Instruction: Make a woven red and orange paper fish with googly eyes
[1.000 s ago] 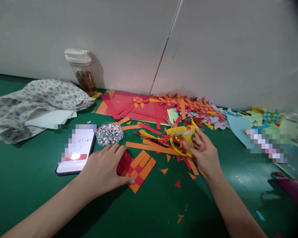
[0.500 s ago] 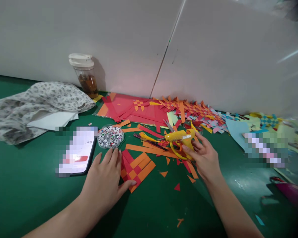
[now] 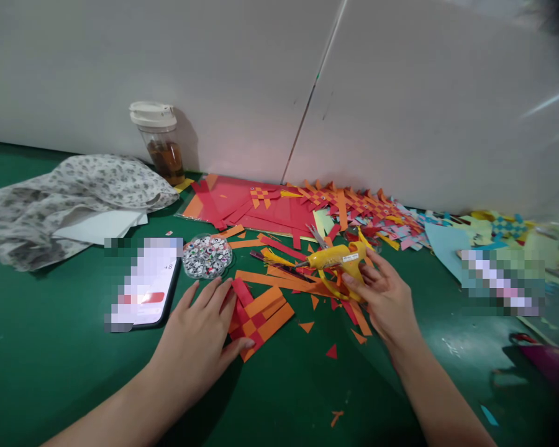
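My left hand [image 3: 200, 338] lies flat on the green table with its fingers spread, pressing the left part of a woven orange and red paper piece [image 3: 261, 316]. My right hand [image 3: 384, 298] is curled around the handle of a yellow glue gun [image 3: 338, 257], whose nozzle points left over loose orange paper strips [image 3: 279, 279]. A round clear dish of googly eyes [image 3: 206, 256] sits just beyond my left fingertips.
A phone [image 3: 144, 282] lies left of the dish. A patterned cloth [image 3: 65, 192] over white paper and a lidded drink cup [image 3: 161, 143] stand at the back left. Red sheets [image 3: 261, 208] and several woven paper pieces line the wall; paper scraps [image 3: 333, 351] dot the green table [image 3: 51, 366].
My left hand has shifted slightly left off the woven piece, showing more of it. My right hand with the glue gun stays almost where it was.
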A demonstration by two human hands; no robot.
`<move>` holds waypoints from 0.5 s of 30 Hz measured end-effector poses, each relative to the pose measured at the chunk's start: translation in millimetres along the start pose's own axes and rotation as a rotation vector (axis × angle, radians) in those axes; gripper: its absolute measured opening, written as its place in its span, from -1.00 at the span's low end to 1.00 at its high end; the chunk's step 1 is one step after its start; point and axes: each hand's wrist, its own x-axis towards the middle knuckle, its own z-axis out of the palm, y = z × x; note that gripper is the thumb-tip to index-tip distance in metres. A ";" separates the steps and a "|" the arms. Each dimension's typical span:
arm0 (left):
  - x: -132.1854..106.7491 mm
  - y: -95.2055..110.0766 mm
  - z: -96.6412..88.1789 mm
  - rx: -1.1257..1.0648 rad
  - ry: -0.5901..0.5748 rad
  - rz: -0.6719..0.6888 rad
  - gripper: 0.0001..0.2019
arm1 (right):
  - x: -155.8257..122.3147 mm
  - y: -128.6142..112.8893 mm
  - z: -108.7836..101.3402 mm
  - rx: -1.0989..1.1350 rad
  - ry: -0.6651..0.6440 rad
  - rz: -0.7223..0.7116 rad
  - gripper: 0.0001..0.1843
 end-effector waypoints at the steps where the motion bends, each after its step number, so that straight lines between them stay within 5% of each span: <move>1: -0.3 0.5 0.0 -0.001 0.014 0.000 -0.46 | -0.1 -0.1 -0.1 0.002 -0.004 0.002 -0.27; 15: -5.3 0.7 -4.5 0.034 0.251 0.132 -0.88 | -1.3 -2.5 1.8 0.005 -0.011 0.013 -0.22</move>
